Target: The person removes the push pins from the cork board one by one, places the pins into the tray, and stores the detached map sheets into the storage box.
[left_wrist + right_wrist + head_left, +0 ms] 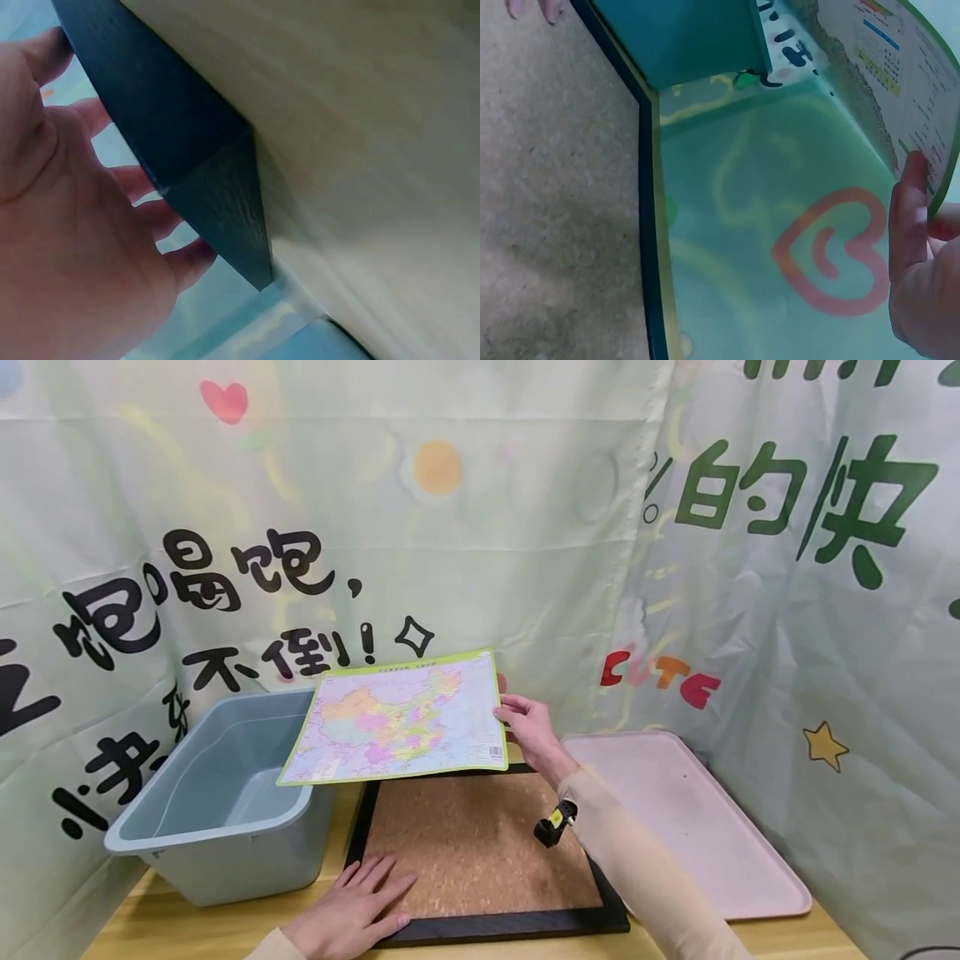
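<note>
My right hand (527,727) pinches the right edge of a map sheet (397,718) between thumb and fingers. The sheet is thin, with a green border and a coloured map of China, and it is held up over the far side of a black-framed cork board (480,843). In the right wrist view, the printed underside of the map sheet (922,82) shows beside my fingers. My left hand (352,906) rests with spread fingers on the near left corner of the board. From the left wrist, the black frame (161,97) lies against those fingertips.
A blue-grey plastic tub (225,860) stands left of the board, partly overlapped by the map. To the right, a pale pink tray (697,827) lies partly behind my right forearm. Printed fabric (480,527) hangs behind the wooden table (187,922).
</note>
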